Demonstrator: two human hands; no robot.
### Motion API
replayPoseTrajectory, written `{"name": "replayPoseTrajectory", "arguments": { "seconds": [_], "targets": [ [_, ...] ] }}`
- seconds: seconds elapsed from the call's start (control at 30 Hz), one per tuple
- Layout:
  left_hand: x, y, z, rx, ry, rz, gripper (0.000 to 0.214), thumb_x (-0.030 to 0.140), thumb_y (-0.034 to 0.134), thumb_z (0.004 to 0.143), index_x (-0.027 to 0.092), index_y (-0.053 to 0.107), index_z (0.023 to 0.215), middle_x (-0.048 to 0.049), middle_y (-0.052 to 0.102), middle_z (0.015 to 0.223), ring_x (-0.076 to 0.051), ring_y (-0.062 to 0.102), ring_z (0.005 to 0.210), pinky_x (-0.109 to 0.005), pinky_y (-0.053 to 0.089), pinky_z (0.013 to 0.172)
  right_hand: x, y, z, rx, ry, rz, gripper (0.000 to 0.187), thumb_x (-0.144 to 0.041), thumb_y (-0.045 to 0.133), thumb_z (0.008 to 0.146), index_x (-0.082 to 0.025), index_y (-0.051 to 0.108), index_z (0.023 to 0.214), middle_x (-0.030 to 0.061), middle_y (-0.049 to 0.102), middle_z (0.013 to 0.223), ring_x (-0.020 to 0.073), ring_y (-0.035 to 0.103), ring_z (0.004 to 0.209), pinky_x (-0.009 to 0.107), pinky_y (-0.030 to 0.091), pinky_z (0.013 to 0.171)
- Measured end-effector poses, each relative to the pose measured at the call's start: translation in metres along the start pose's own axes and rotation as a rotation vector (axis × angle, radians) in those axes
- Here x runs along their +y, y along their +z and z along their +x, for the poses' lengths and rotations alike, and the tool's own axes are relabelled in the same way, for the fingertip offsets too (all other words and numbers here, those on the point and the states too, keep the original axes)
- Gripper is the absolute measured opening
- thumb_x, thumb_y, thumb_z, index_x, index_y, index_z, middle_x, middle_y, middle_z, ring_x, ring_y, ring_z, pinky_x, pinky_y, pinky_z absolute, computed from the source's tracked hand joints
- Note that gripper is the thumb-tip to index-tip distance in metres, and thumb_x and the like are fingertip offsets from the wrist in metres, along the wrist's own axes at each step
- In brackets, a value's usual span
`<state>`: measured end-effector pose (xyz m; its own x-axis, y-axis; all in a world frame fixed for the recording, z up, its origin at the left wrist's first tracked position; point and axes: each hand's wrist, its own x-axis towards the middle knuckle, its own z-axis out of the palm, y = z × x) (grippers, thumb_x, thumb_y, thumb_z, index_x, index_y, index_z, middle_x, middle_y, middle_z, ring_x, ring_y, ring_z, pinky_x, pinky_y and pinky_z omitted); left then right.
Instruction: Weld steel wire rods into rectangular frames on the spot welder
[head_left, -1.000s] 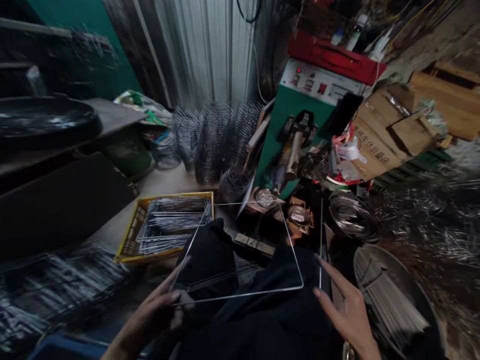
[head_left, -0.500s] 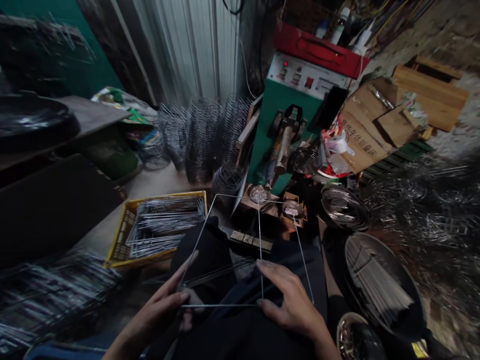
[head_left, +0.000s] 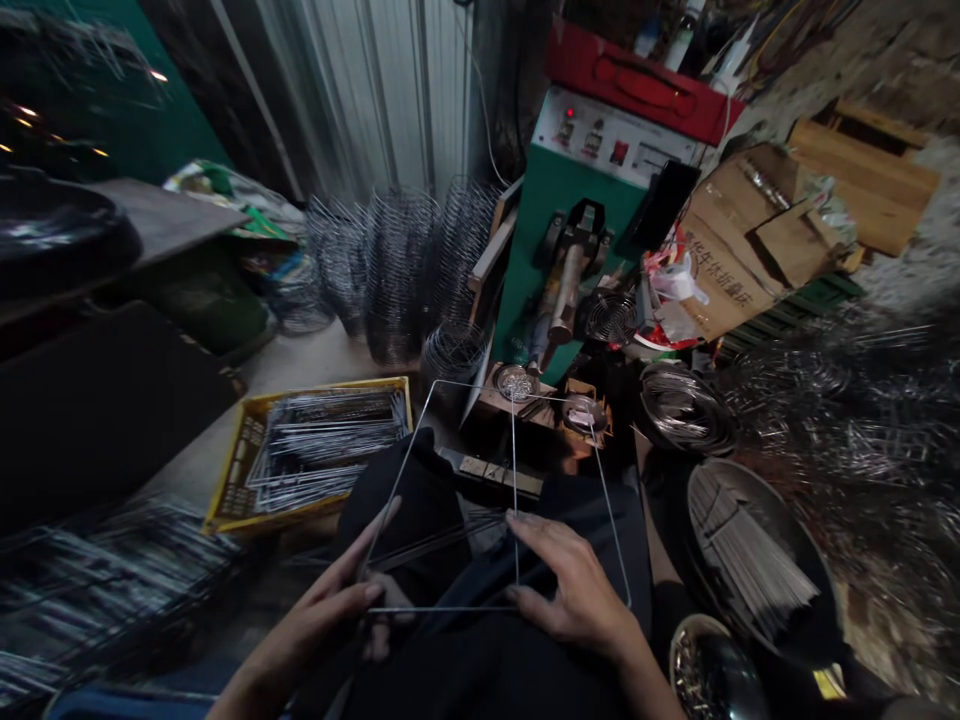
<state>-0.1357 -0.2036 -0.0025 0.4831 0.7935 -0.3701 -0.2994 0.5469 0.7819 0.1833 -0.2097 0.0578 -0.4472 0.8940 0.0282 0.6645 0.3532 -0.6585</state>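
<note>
A four-sided wire frame (head_left: pixel 514 465) with one wire running down its middle is held over my lap, its far side toward the machine. My left hand (head_left: pixel 341 590) grips the frame at its near left corner, thumb along the near wire and a finger up the left side. With thumb and fingers, my right hand (head_left: pixel 574 585) pinches the middle wire close to where it meets the near wire. Under the frame lie several loose wires (head_left: pixel 442 540) across my dark trousers.
Ahead stands a green machine (head_left: pixel 517 280) with a round metal arm (head_left: pixel 568 295). A yellow crate (head_left: pixel 232 480) of cut rods sits left, coiled wire baskets (head_left: pixel 401 270) behind it. At right are a pan (head_left: pixel 814 585) of rods, a wire coil (head_left: pixel 682 405) and a cardboard box (head_left: pixel 739 235).
Bright sparks now show at the upper left. The view has shifted slightly. Both hands keep the same hold on the wire frame.
</note>
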Motion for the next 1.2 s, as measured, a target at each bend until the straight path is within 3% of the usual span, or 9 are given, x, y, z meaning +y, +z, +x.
{"name": "replayPoseTrajectory", "arguments": {
  "seconds": [0.43, 0.67, 0.9, 1.07, 1.2],
  "targets": [
    [-0.005, -0.004, 0.002, 0.022, -0.01, -0.04, 0.102, 0.03, 0.066, 0.087, 0.03, -0.007, 0.158, -0.0097, 0.074, 0.079, -0.021, 0.065, 0.051, -0.027, 0.05, 0.048, 0.001, -0.004, -0.002, -0.027, 0.017, -0.077, 0.064, -0.039, 0.069, 0.083, -0.019, 0.053, 0.142, 0.0116, 0.059, 0.139, 0.0271, 0.056, 0.128, 0.043, 0.047, 0.107],
    [-0.002, -0.005, 0.006, 0.021, -0.016, -0.024, 0.103, 0.032, 0.067, 0.086, 0.028, -0.007, 0.158, -0.0097, 0.074, 0.078, -0.022, 0.066, 0.052, -0.028, 0.051, 0.049, 0.013, -0.008, -0.023, 0.141, 0.131, -0.228, 0.061, -0.035, 0.065, 0.086, -0.023, 0.051, 0.144, 0.0105, 0.058, 0.141, 0.0286, 0.055, 0.13, 0.047, 0.048, 0.106],
    [-0.006, 0.011, 0.011, -0.001, -0.037, -0.04, 0.102, 0.03, 0.067, 0.086, 0.027, -0.005, 0.159, -0.0065, 0.071, 0.07, -0.02, 0.065, 0.051, -0.023, 0.046, 0.048, -0.009, 0.014, 0.016, -0.045, -0.054, 0.062, 0.071, -0.044, 0.072, 0.081, -0.022, 0.051, 0.144, 0.0079, 0.058, 0.141, 0.0238, 0.055, 0.13, 0.038, 0.045, 0.109],
    [-0.011, 0.013, 0.009, 0.019, -0.039, -0.062, 0.094, 0.031, 0.069, 0.085, 0.026, 0.011, 0.159, -0.0065, 0.071, 0.068, -0.02, 0.065, 0.05, -0.023, 0.046, 0.048, -0.006, 0.011, 0.007, -0.027, -0.023, 0.03, 0.07, -0.039, 0.071, 0.082, -0.023, 0.048, 0.146, 0.0092, 0.055, 0.144, 0.0254, 0.052, 0.133, 0.041, 0.043, 0.111],
    [-0.009, 0.011, 0.012, -0.008, -0.019, -0.035, 0.103, 0.032, 0.067, 0.086, 0.026, -0.006, 0.158, -0.0086, 0.072, 0.075, -0.019, 0.064, 0.051, -0.023, 0.042, 0.048, 0.003, 0.006, -0.009, 0.01, 0.061, 0.005, 0.068, -0.035, 0.069, 0.084, -0.021, 0.048, 0.147, 0.0107, 0.052, 0.146, 0.0266, 0.05, 0.135, 0.043, 0.044, 0.111]
  ]
}}
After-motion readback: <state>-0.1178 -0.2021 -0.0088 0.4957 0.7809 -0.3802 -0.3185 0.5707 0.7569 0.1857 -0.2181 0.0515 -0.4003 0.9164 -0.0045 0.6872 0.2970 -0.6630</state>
